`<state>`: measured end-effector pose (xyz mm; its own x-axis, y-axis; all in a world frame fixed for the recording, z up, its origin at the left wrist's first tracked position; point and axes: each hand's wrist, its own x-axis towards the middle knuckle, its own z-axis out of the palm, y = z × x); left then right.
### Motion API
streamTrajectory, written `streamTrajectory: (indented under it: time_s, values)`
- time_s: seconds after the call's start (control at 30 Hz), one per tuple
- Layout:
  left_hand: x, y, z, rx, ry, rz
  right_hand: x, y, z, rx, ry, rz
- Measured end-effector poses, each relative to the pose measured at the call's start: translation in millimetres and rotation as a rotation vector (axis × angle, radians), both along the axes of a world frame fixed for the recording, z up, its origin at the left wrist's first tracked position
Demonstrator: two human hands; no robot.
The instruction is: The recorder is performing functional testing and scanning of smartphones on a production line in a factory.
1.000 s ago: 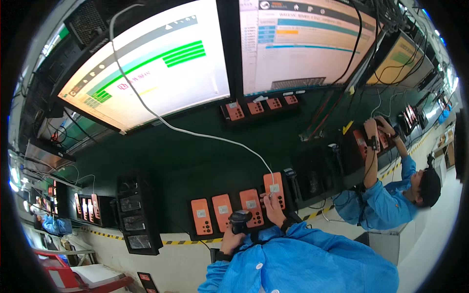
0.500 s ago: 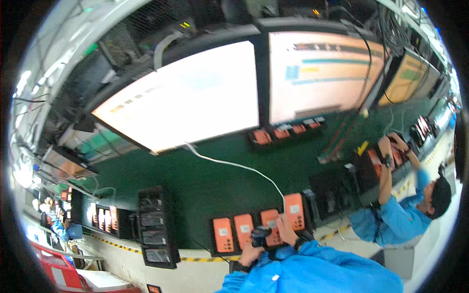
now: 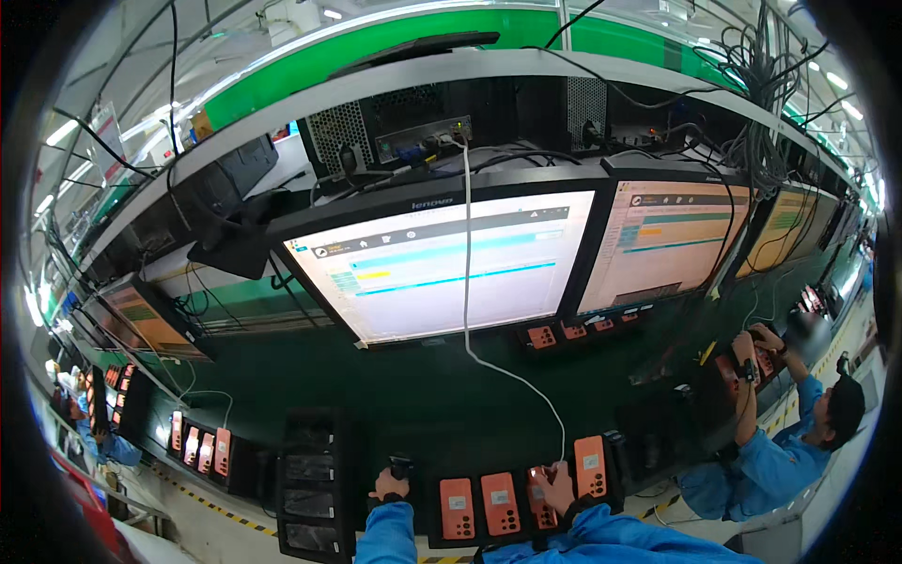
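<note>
Several coral-pink phones point(image 3: 457, 509) stand side by side in a black tray along the near edge of the dark green bench. My right hand point(image 3: 556, 491) is at the upper part of the third phone point(image 3: 539, 508), fingers closed. A white cable point(image 3: 514, 376) comes down from above the monitor and ends at these fingers; its plug is hidden. Left of the phones, my left hand point(image 3: 387, 486) grips a small black handheld device point(image 3: 402, 464), held just above the bench. Right of my right hand, another phone point(image 3: 590, 465) carries a white label.
A black compartmented tray point(image 3: 310, 467) lies left of my left hand. Two monitors point(image 3: 451, 268) face me, with a cable-laden shelf above. More phones point(image 3: 541, 336) sit under the right monitor. At right, a co-worker in blue point(image 3: 789, 479) handles phones; other workers are at far left.
My left hand has moved left with the black device, away from the phones. My right hand stays at the third phone and cable. The view has tilted upward, showing more shelf.
</note>
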<state>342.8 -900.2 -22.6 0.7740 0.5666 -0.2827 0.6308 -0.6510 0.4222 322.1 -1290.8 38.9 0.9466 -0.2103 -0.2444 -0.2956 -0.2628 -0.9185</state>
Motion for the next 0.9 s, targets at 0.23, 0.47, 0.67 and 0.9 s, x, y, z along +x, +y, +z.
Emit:
streamTrajectory:
  time_s: [0.23,0.47,0.67,0.9]
  values:
    - [10,-111,94,0.072,-0.858,-0.258,2,-24,-6,0.052,-0.135,0.021]
    - [-15,-234,112,-0.897,-0.188,-0.778,2,-39,28,0.322,-0.123,0.136]
    - [-28,-247,91,-0.815,-0.313,-0.763,13,-46,80,0.040,-0.055,0.397]
    - [-43,-259,111,-0.694,-0.240,-0.751,21,-63,94,-0.115,-0.109,0.697]
